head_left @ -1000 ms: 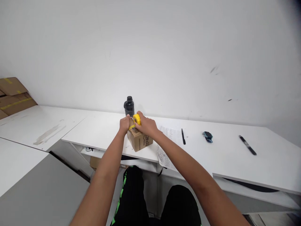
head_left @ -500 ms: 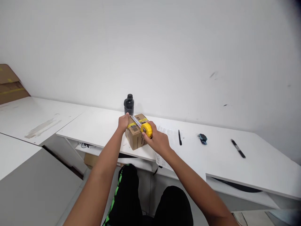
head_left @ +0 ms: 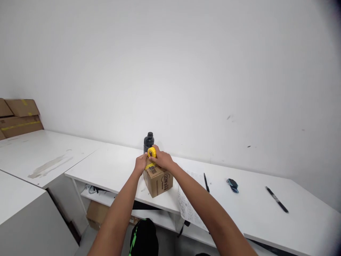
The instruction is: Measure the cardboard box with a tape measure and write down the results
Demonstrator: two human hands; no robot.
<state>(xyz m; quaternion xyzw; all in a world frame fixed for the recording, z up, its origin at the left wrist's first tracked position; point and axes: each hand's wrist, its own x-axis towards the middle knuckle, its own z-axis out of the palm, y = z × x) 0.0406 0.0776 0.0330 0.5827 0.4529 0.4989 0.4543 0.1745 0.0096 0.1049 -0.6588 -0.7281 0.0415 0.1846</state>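
Note:
A small brown cardboard box (head_left: 159,182) sits near the front edge of a white desk (head_left: 114,170). My right hand (head_left: 163,160) is closed round a yellow tape measure (head_left: 152,153), held over the box's far left top corner. My left hand (head_left: 140,164) is pinched at the box's top left edge, right beside the tape measure; what it grips is hidden. A black bottle (head_left: 148,141) stands just behind both hands.
A printed paper sheet (head_left: 188,206) hangs over the desk edge to the right of the box. Further right lie a black pen (head_left: 206,182), a small dark blue object (head_left: 232,185) and a black knife-like tool (head_left: 276,199). Stacked cardboard boxes (head_left: 18,117) rest far left.
My right hand moved the tape measure back from the box's near right corner to its far left, and the extended tape no longer shows. The camera tilted upward.

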